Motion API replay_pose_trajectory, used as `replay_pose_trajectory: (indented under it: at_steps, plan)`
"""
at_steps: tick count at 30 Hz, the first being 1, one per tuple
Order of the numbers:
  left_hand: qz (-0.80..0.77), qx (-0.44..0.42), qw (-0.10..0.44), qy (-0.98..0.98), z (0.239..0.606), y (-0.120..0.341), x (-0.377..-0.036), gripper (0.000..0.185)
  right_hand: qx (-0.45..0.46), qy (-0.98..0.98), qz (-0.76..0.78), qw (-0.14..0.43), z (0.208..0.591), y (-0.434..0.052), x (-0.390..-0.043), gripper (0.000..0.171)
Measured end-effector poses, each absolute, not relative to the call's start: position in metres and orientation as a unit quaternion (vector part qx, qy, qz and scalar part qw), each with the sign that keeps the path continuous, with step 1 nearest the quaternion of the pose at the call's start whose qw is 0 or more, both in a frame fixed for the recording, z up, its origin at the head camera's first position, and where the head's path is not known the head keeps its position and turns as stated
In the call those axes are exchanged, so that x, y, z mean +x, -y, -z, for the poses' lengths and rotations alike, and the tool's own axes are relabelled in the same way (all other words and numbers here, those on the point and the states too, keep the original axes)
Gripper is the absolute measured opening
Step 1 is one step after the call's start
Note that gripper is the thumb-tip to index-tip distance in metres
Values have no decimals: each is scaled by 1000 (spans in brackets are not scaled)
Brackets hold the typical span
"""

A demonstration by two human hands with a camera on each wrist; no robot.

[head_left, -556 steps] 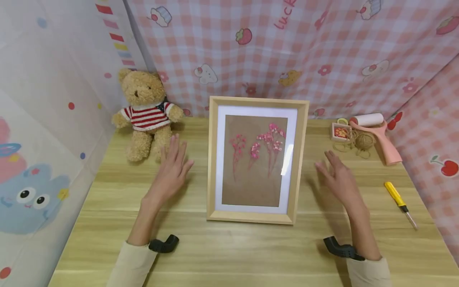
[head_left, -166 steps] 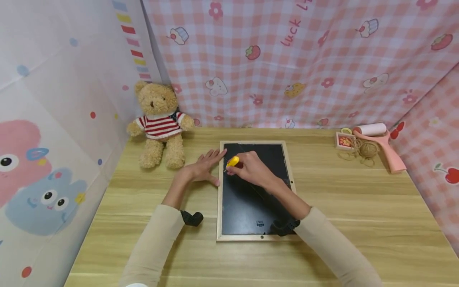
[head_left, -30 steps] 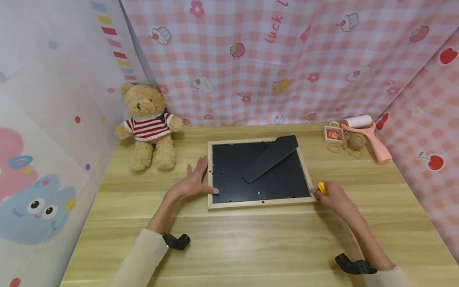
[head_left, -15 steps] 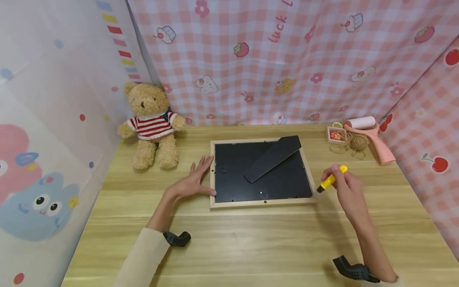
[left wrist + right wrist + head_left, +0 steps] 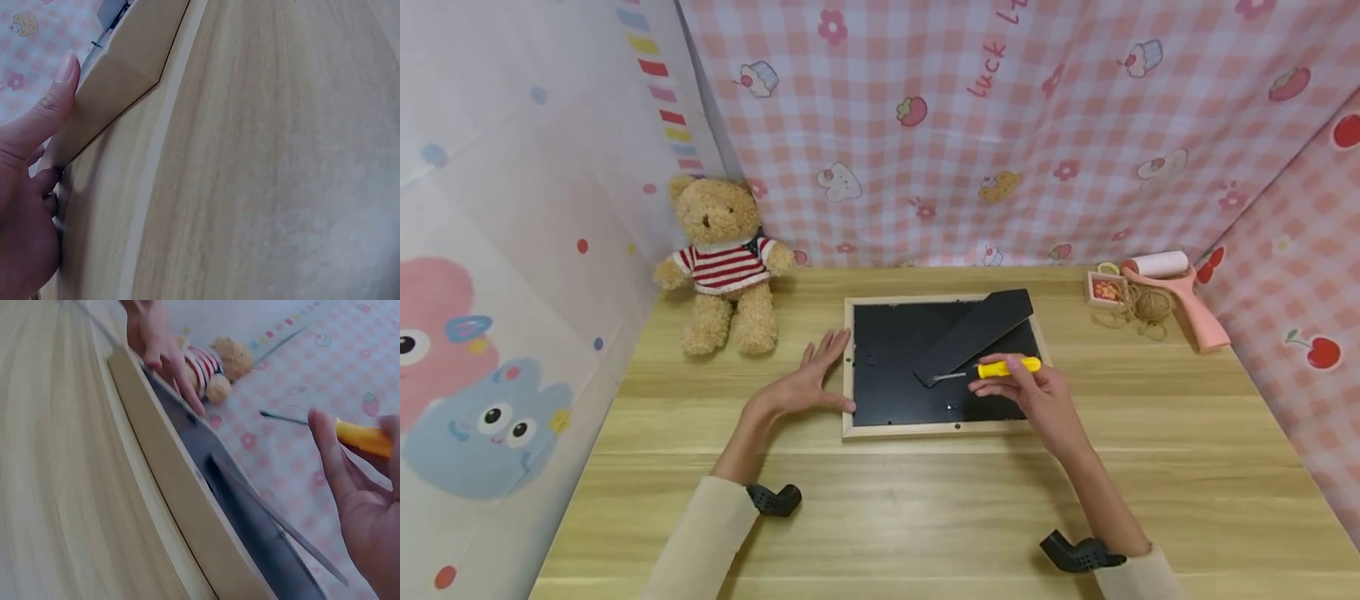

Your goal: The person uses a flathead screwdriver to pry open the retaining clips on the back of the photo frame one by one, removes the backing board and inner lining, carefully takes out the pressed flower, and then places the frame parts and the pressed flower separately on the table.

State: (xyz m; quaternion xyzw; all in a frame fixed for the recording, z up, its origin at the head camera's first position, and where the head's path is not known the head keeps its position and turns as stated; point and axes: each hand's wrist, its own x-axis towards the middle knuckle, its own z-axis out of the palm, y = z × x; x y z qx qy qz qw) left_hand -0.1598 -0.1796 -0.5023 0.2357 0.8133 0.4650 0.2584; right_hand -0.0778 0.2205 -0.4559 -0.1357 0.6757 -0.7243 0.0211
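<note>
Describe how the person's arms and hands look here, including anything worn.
The left sleeve and right sleeve are plain cream, ending short of the hands. At the cuffs sit a left wrist camera and a right wrist camera, both black and bent, with no cable visible. The left hand and right hand wear no gloves.

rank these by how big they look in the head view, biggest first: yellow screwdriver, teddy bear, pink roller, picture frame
Largest to smallest, by area:
1. picture frame
2. teddy bear, though taller
3. pink roller
4. yellow screwdriver
</note>
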Motion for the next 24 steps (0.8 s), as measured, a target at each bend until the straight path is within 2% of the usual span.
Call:
replay_pose_trajectory:
  at_steps: [4, 9, 17, 24]
  plan:
    - [-448, 264, 247, -818, 509, 183, -167, 139, -104, -658, 745, 21, 458, -205, -84, 30]
    - [-427, 276, 231, -830, 523, 186, -175, 146, -83, -671, 735, 48, 461, -185, -95, 33]
    - [-434, 282, 213, -829, 526, 187, -172, 143, -108, -698, 695, 137, 470, -146, -115, 40]
    - [-427, 269, 216, -836, 526, 186, -173, 145, -100, -703, 690, 140, 474, -123, -131, 37]
